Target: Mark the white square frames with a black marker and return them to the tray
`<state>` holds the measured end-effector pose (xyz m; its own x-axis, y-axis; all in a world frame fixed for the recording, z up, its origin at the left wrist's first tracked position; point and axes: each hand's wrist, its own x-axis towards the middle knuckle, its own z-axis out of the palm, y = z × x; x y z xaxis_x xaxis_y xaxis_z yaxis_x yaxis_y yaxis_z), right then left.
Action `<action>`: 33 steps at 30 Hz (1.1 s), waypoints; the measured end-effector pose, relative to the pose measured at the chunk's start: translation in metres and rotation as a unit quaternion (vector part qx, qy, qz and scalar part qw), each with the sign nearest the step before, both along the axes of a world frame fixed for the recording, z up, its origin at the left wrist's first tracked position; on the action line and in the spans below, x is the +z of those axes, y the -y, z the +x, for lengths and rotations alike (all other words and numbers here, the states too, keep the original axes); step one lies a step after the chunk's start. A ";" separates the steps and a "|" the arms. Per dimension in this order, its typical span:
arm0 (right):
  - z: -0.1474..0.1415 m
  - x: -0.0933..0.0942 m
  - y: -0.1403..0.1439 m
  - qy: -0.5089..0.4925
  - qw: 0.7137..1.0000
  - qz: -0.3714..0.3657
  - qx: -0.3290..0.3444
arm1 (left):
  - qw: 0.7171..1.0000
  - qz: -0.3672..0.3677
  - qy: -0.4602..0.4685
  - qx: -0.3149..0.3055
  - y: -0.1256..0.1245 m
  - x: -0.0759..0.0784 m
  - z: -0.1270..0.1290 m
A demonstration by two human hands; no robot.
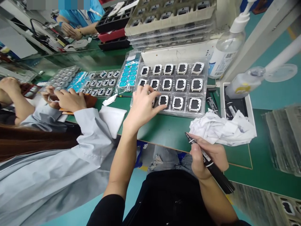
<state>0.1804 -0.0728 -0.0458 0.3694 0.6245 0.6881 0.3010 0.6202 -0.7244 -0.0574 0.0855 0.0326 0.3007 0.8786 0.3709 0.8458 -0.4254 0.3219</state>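
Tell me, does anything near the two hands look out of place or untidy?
Only the crumpled white paper beside the clear tray, by the right hand holding a black marker. The left hand rests on neat rows.

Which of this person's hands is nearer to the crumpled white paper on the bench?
The right hand, holding a black marker, sits just below the crumpled white paper, almost touching it. The left hand is farther off to the paper's left, fingers on the clear tray of square parts.
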 end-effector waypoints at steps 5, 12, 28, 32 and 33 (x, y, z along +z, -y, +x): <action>-0.005 0.005 -0.003 -0.008 1.000 0.015 0.010 | 1.000 -0.018 0.018 0.017 -0.014 -0.006 0.013; -0.003 0.001 -0.001 -0.008 1.000 0.019 0.004 | 0.977 -0.004 0.210 -0.027 0.015 0.003 0.013; -0.008 0.008 0.002 -0.032 0.998 -0.057 -0.005 | 0.859 -0.203 0.463 -0.076 0.121 -0.058 0.064; -0.008 0.013 -0.002 0.002 0.997 -0.082 0.002 | 0.893 -0.166 0.408 -0.090 0.122 -0.058 0.066; -0.007 0.015 -0.003 0.014 0.997 -0.080 0.001 | 0.900 -0.154 0.398 -0.087 0.122 -0.059 0.067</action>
<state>0.1731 -0.0698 -0.0303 0.3499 0.7277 0.5900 0.3206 0.4987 -0.8053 0.0095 -0.0369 -0.0260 0.1912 0.9419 0.2761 0.2237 -0.3158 0.9221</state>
